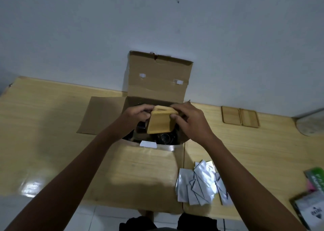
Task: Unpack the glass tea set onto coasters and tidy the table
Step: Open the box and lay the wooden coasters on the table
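Box (pixel 154 93): a brown cardboard carton stood open on the table (pixel 43 118), against the wall; its far flap stood upright, its left flap lay flat on the tabletop, and its near flap hung toward the person.
Coasters in hand (pixel 160 122): a small stack of square wooden coasters was held tilted above the open box — the top edge away from the person, the flat face toward the camera.
Left hand (pixel 137 114): fingers curled round the left edge of the stack, gripping it.
Right hand (pixel 190 121): thumb pressed on the stack's right edge and fingertips hooked over its top, pinching it.
Glassware (pixel 165 138): dark, rounded glass pieces lay inside the box below the stack; their shapes were too dim to tell apart.
Card (pixel 148 144): a white slip sat at the box's near edge.
Coasters on table (pixel 240 116): two wooden squares lay side by side, touching, to the right of the box near the wall.
Bags (pixel 201 183): a loose heap of clear plastic sleeves lay on the table by the right forearm.
Packets (pixel 313 195): a green packet and a grey one lay at the table's right edge — partly cut off by the frame.
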